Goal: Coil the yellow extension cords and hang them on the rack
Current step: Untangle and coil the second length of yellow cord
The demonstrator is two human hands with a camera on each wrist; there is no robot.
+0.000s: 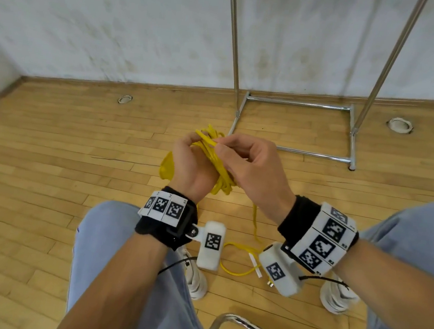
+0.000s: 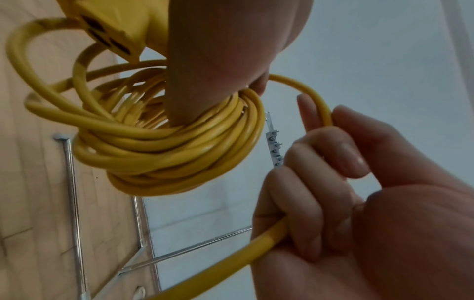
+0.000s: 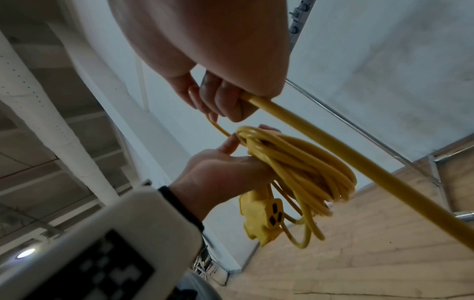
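Head view: a seated person's left hand (image 1: 191, 166) grips a bundle of glossy yellow round-jacketed extension cord (image 1: 217, 164) held above the wooden plank floor (image 1: 50, 145); the right hand (image 1: 248, 162) pinches a strand at the bundle's top. A loose tail (image 1: 237, 258) trails on the floor, so coiling looks largely done but unfinished. The chrome tube rack (image 1: 298, 103) stands beyond, with no cord seen on its visible lower part.

Left wrist view: many smooth loops (image 2: 179, 146) encircle the left fingers (image 2: 205, 81); the moulded yellow socket block (image 2: 113, 26) hangs beside them. The right fingers (image 2: 320, 182) curl around the free strand.

Right wrist view: the strand runs taut from the right fist (image 3: 220, 97) to the coil (image 3: 302, 168).
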